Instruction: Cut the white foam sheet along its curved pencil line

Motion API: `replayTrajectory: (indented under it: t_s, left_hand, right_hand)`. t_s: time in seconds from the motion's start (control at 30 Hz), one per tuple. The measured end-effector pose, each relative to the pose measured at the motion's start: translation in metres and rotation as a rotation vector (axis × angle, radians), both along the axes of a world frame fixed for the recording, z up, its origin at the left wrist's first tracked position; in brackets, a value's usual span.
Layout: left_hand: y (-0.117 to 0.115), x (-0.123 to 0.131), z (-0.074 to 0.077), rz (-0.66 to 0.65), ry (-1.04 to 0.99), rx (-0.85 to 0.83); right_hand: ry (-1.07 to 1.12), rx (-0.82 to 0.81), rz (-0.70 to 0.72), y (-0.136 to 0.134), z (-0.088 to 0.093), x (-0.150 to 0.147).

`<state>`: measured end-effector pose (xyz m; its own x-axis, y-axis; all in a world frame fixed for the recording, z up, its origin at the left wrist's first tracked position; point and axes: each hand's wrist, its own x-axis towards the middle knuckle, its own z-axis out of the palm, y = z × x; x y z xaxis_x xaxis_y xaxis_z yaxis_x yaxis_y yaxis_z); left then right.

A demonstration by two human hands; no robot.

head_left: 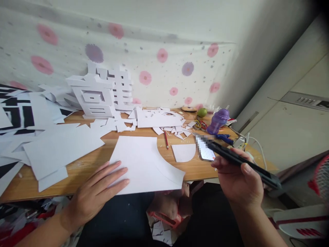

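My left hand (102, 183) lies flat with fingers stretched over the left side of a white foam board sheet (141, 166), whose right side is cut in a concave curve. The sheet overhangs the front edge of the table. In the air at the right, my right hand (239, 181) is closed around a black utility knife (231, 154), which points up and to the left. A cut-off board piece with one rounded corner (184, 152) sits right of the sheet. Beneath the knife's front end lies a phone (206, 154), partly blurred out. A red pencil (166, 140) rests behind the sheet.
White letter-shaped models (95, 96) stand at the back left, beside stacked boards (61, 147). Scraps (159, 118) cover the table's rear. A purple bottle (218, 121), scissors (200, 125), a green fruit (202, 112) and a blue tool (224, 138) are at the right.
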<state>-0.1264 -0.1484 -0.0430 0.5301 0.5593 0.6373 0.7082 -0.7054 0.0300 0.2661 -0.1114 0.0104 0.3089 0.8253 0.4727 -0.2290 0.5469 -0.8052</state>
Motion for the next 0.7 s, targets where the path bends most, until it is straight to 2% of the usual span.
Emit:
replayTrajectory:
  t_s: [0.13,0.2,0.3,0.4,0.53,0.63,0.7]
  left_hand:
    - [0.039,0.0,-0.006,-0.074,0.191,-0.058]
    - [0.053,-0.006,-0.007,-0.043,0.293,-0.144]
    - [0.064,-0.016,0.002,0.022,0.39,-0.327]
    - [0.073,-0.014,0.021,0.032,0.399,-0.497]
    - [0.103,0.021,0.047,0.111,0.328,-0.552]
    - [0.133,0.054,0.054,0.027,0.402,-0.655]
    - [0.15,0.066,0.051,-0.046,0.467,-0.74]
  right_hand:
    - [0.162,-0.113,-0.128,-0.002,-0.01,0.009]
    - [0.182,-0.163,-0.136,-0.001,-0.015,0.011]
    - [0.139,-0.251,-0.058,0.005,-0.024,0.01]
    - [0.021,-0.329,0.065,0.011,-0.032,-0.001]
    - [-0.118,-0.367,0.162,0.023,-0.04,-0.027]
    - [-0.121,-0.38,0.166,0.036,-0.038,-0.047]
    - [-0.113,-0.403,0.181,0.044,-0.035,-0.058]
